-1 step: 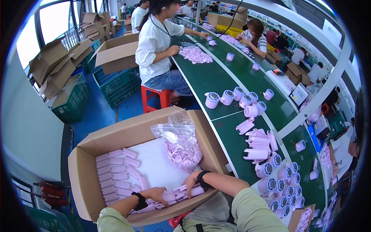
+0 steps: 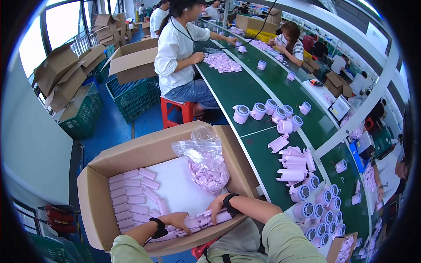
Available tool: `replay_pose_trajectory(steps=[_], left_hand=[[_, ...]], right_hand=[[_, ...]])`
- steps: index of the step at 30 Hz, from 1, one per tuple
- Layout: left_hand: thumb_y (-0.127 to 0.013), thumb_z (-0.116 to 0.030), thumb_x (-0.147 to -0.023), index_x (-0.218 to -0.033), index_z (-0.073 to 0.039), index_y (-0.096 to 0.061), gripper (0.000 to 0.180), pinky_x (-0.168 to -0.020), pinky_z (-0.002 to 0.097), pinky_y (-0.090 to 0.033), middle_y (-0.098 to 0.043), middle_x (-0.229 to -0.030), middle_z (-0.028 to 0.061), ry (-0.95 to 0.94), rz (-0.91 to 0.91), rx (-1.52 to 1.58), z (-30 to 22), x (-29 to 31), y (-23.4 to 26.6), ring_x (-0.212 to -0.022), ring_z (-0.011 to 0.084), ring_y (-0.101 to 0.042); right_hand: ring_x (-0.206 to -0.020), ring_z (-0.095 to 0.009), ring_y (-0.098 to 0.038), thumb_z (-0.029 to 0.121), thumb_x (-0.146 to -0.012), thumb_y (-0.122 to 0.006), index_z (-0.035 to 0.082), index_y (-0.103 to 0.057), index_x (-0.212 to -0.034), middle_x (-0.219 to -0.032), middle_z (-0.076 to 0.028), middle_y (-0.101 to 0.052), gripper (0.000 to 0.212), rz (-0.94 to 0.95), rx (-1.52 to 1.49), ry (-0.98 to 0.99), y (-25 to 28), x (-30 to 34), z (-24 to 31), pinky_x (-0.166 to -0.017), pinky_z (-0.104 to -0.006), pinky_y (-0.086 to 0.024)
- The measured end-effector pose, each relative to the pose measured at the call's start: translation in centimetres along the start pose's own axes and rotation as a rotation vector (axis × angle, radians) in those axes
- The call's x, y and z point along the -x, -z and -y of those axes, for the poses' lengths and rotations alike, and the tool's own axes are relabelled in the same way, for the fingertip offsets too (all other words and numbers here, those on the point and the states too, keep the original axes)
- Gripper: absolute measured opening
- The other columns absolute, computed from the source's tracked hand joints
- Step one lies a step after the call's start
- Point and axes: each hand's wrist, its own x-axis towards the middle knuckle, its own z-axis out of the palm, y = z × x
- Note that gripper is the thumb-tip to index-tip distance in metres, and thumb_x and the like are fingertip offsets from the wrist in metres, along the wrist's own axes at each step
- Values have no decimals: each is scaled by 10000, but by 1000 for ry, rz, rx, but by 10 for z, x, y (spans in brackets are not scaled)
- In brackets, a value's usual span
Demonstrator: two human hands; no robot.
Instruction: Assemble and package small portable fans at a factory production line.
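Observation:
Both my hands are inside the near side of a cardboard box [image 2: 94, 210]. Between them lies a cluster of pale pink, trough-shaped plastic shells [image 2: 199, 222]. My left hand [image 2: 177, 220] is curled against the cluster's left end. At the other end my right hand [image 2: 215, 207] bends its fingers down around the shells, and some fingertips are hidden. Rows of similar pink shells [image 2: 127, 195] fill the box's left side on a white sheet [image 2: 173, 177]. A clear plastic bag [image 2: 208, 173] of small pink pieces rests at the box's right wall.
To the right runs a green conveyor table [image 2: 252, 147] with more pink shells [image 2: 293, 164] and several pink cylindrical fan housings [image 2: 302, 193]. A person in white [image 2: 177, 52] sits on a red stool [image 2: 175, 109] ahead. Green crates [image 2: 133, 98] and open cartons [image 2: 57, 79] stand left.

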Motion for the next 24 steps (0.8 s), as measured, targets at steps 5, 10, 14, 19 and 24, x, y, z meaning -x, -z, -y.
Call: replay_pose_trajectory(steps=[5, 10, 14, 19, 24], left_hand=[[-814, -563, -544, -1194, 63, -509, 952, -904, 355, -459, -612, -1114, 246, -40, -6, 37, 8, -2, -10, -1034, 330, -595], [-816, -546, -540, -1168, 70, -523, 927, -879, 384, -474, -613, -1096, 266, -88, -53, -36, 27, -14, -13, -1009, 343, -603], [-829, -509, -505, -1211, 37, -504, 950, -876, 404, -477, -618, -1112, 246, -145, -111, -56, 50, -25, -10, -1001, 343, -604], [-853, -385, -526, -1173, 45, -521, 845, -835, 342, -477, -637, -1054, 187, -107, 42, 150, 33, -23, 12, -940, 271, -603], [-841, -298, -571, -1177, 58, -533, 767, -865, 330, -470, -644, -1062, 172, -69, 160, 295, 34, -25, 10, -972, 241, -596]], right_hand=[[-1026, -220, -566, 320, -655, -804, 95, -477, -1317, -1201, -90, -584, 772, 100, -112, -21, -4, -14, -10, -858, -345, -459], [-954, -211, -584, 292, -637, -812, 54, -584, -1199, -1116, -87, -623, 651, 44, -228, -20, 0, -5, -11, -827, -324, -467], [-928, -185, -589, 305, -663, -802, 73, -604, -1181, -1071, -70, -642, 600, -11, -91, -21, 13, -9, -17, -811, -307, -474], [-889, -200, -615, 242, -656, -801, 73, -568, -1200, -1057, -98, -633, 615, -3, -384, 0, 7, 30, -4, -760, -342, -514], [-930, -199, -589, 255, -613, -802, 73, -574, -1193, -1075, -101, -621, 649, -90, -341, 14, 7, 34, -5, -777, -306, -473]])
